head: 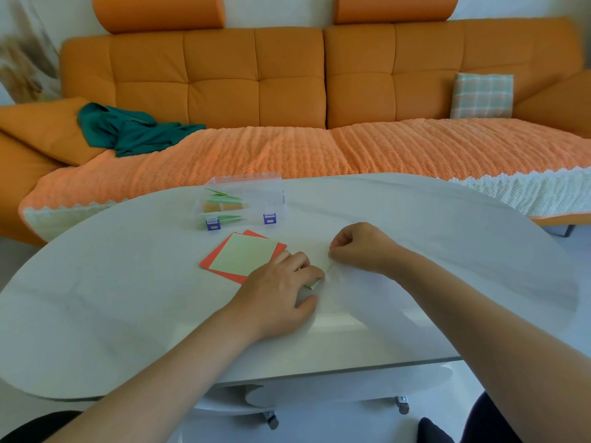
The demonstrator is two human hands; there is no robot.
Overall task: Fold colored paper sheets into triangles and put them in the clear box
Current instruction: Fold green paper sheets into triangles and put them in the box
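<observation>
Centre frame: left hand (pixel 281 282) lies flat on the green sheet (pixel 316 282), likely pinning it. Right hand (pixel 361 247) pinches its edge, probably setting a crease. Clear box (pixel 268 193) sits just above, within reach.

You've got matt paper sheets (pixel 246 257) on a glossy smooth table (pixel 128 282), a clear plastic box (pixel 271 199), and a ribbed cloth throw (pixel 287 148).

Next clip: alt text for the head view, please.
Two bare hands fold a light green paper sheet on a white table: the left hand presses it down while the right hand pinches its corner. To their left lie a green square on a red square, and beyond those a clear box holding folded green and orange pieces.
</observation>
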